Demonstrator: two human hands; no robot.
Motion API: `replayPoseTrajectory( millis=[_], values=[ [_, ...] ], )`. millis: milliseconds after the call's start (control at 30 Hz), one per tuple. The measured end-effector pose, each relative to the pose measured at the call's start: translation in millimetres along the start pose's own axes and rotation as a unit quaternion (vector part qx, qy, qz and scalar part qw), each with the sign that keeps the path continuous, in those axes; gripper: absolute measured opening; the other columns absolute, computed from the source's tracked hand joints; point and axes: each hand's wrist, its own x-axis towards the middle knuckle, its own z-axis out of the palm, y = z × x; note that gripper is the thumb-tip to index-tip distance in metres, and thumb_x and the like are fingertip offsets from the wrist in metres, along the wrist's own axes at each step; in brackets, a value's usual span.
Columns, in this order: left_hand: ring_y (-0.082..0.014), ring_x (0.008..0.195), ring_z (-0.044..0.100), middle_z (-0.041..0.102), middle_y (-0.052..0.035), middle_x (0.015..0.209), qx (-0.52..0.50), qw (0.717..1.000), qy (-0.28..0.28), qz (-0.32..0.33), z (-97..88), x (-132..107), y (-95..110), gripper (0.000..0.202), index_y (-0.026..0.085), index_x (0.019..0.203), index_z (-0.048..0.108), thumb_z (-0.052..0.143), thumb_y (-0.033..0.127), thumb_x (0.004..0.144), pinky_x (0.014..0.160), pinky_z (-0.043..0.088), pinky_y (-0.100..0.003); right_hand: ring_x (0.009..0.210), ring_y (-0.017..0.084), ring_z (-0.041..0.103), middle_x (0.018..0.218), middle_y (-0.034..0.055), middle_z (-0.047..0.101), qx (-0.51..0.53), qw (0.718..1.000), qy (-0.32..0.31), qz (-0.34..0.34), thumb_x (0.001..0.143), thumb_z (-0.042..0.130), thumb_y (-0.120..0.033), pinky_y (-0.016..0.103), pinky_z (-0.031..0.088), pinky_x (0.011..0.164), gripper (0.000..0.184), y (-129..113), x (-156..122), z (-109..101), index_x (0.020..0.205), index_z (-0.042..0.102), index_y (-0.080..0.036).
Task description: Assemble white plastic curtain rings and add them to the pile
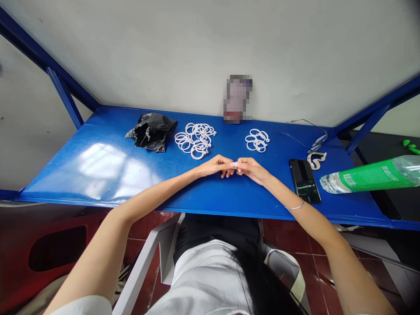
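My left hand (220, 166) and my right hand (249, 169) meet fingertip to fingertip above the front half of the blue table. Both are closed in a pinch around a small white ring (235, 165), of which only a narrow edge shows between the fingers. Beyond my left hand lies a loose pile of white plastic curtain rings (197, 151), each with a small eyelet. A smaller group of the same rings (257, 141) lies beyond my right hand.
A crumpled black plastic bag (164, 131) sits left of the larger pile. To the right are a phone (304, 180), eyeglasses (320, 141), a white curved item (316, 160) and a green-labelled water bottle (370, 175). A pixelated object (236, 98) leans on the wall. The blue table (210, 199) has blue side posts.
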Motion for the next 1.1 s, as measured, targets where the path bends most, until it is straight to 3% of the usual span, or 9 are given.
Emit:
replayPoseTrajectory(
  millis=[500,833,1100],
  values=[
    [-0.0105,0.062,0.057,0.06,-0.0057,0.072,0.01,1.0,0.003,-0.011,0.2,0.7,-0.2,0.056,0.007,0.076,0.068,0.059,0.061,0.081,0.05,0.046,-0.02,0.052,0.008,0.04,0.054,-0.0015,0.057,-0.023,1.0,0.016,-0.003,0.072,0.073,-0.046,0.024,0.027,0.052,0.038,0.2,0.8,1.8,0.055,0.056,-0.017],
    [-0.0097,0.061,0.056,0.061,-0.0049,0.069,0.002,1.0,-0.003,-0.015,-1.8,0.7,-1.7,0.056,0.007,0.079,0.068,0.059,0.063,0.081,0.057,0.046,-0.021,0.054,0.009,0.041,0.053,-0.0032,0.049,-0.016,1.0,0.011,-0.004,0.069,0.074,-0.051,0.025,0.027,0.053,0.04,-0.8,0.7,3.5,0.057,0.057,-0.017],
    [-0.0106,0.061,0.057,0.06,-0.0044,0.066,-0.02,1.0,-0.009,0.005,-2.5,1.7,-4.9,0.055,0.007,0.084,0.069,0.057,0.061,0.083,0.057,0.047,-0.022,0.049,0.007,0.031,0.048,-0.0072,0.037,0.021,1.0,0.002,-0.008,0.071,0.075,-0.048,0.025,0.031,0.056,0.038,0.9,1.1,0.7,0.057,0.06,-0.017]
  ],
)
